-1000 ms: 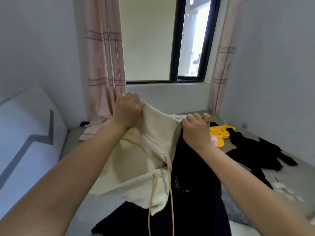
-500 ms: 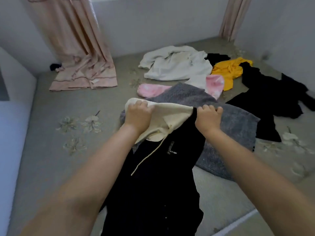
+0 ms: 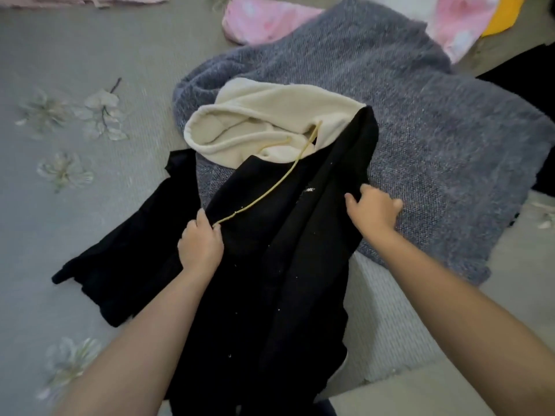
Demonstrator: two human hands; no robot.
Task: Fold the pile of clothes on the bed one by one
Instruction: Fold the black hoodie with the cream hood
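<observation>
A black hooded sweatshirt with a cream fleece-lined hood [image 3: 270, 235] lies lengthwise on the grey flower-printed bed cover [image 3: 60, 205], its hood [image 3: 255, 127] open and resting on a rumpled grey knitted blanket [image 3: 435, 130]. A thin yellowish drawstring [image 3: 270, 187] trails from the hood down across the black front. The left hand [image 3: 200, 244] has its fingers curled into the black fabric at the drawstring's loose end; the right hand [image 3: 374, 210] grips the sweatshirt's right edge where it overlaps the blanket. One black sleeve [image 3: 120, 265] spreads left onto bare cover. Beyond the blanket lie a pink patterned garment [image 3: 264, 22], a yellow garment [image 3: 501, 19] at the top right corner, and dark clothing [image 3: 525, 73] at the right edge. The left side of the bed is open room; the blanket crowds the right.
</observation>
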